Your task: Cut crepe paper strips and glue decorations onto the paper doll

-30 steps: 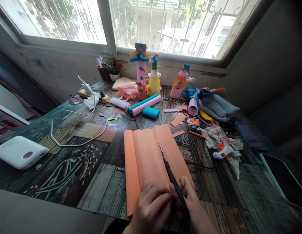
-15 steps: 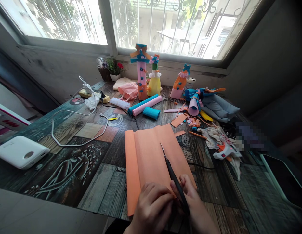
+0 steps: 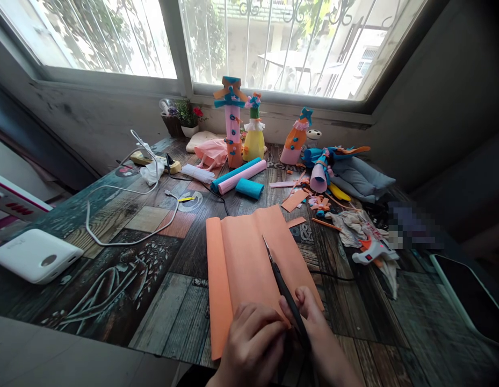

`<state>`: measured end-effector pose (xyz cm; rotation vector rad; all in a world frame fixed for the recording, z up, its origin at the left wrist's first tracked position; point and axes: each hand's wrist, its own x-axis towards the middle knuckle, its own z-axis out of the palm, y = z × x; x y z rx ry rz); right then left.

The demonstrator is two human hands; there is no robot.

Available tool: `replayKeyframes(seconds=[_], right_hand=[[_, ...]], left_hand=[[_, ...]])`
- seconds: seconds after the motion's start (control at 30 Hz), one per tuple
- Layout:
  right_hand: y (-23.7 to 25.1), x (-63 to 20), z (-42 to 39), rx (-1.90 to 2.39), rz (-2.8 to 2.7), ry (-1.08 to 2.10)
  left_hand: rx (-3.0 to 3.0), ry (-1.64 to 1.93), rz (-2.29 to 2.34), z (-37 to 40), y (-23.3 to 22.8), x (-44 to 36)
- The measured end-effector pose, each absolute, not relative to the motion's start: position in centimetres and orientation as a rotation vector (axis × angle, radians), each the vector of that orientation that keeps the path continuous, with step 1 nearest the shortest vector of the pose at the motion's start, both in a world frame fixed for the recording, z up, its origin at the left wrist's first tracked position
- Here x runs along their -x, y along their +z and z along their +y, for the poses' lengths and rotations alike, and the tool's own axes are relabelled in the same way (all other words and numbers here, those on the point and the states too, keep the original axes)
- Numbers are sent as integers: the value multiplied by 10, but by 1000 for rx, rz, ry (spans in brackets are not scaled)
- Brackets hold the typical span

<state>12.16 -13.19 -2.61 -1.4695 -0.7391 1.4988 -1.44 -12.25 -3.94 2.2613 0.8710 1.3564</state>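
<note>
A sheet of orange crepe paper (image 3: 249, 258) lies partly unrolled at the near edge of the table, its left side still in a roll. My left hand (image 3: 253, 338) is closed at the paper's near edge, fingers bent and fingertips pinching it. In my right hand (image 3: 313, 328) are black-handled scissors (image 3: 284, 287), their narrow tip pointing away over the sheet. My two hands are close together, and the scissor handles are partly hidden between them.
Rolled blue paper (image 3: 250, 188) and pink paper (image 3: 243, 177) lie beyond the sheet. Decorated paper-covered bottles (image 3: 255, 142) stand near the window. Orange scraps (image 3: 295, 200), a glue gun (image 3: 376, 252) and a phone (image 3: 470, 295) are rightward; a power bank (image 3: 37, 257) and white cable (image 3: 112, 243) are leftward.
Almost nothing differs. The view has shifted slightly, and both hands keep their grip on the paper and the scissors.
</note>
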Motion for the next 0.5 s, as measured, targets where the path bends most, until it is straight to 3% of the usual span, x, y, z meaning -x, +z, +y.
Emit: replayKeyframes(seconds=[0.5], right_hand=[[-21, -120, -125, 1445, -782, 1443]], left_hand=[[-2284, 1383, 871, -121, -38, 10]])
